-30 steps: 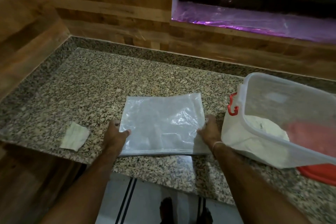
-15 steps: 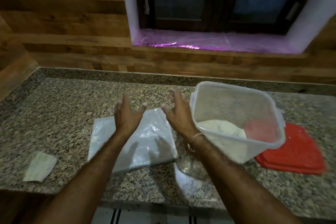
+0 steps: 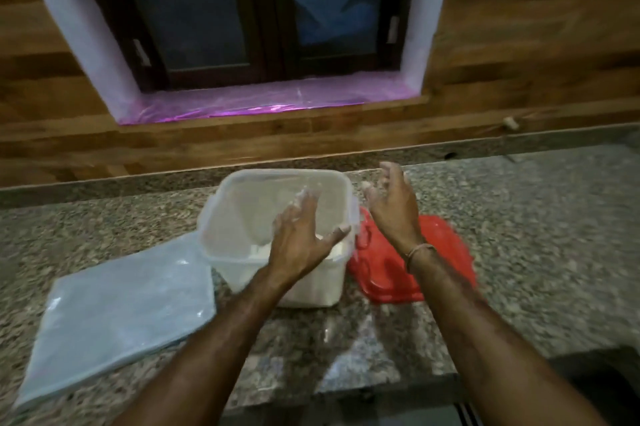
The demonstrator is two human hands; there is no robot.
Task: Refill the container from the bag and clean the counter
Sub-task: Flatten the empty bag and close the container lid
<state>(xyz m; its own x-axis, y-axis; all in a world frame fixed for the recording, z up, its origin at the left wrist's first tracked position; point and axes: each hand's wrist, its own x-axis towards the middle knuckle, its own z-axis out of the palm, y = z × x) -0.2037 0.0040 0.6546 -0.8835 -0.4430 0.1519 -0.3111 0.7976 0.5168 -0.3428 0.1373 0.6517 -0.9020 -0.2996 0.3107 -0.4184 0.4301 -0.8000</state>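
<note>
A person's left hand (image 3: 298, 241) and right hand (image 3: 391, 212) hover with fingers spread and holding nothing, fingertips dusted white. The left is over the open mouth of the clear plastic container (image 3: 239, 214), the right just beside its far rim above the red lid (image 3: 441, 252). A second ago both hands were pressing the clear bag (image 3: 117, 308) flat on the granite counter (image 3: 536, 235); they have since lifted off it and swung right to the container. The bag now lies smoothed, flat and apparently empty just left of the container, which stands mid-counter with white powder heaped in its bottom. The refill looks done. The raised hands are probably being dusted off over the tub. Sealing it with the lid and wiping the counter appear to be what remains.
</note>
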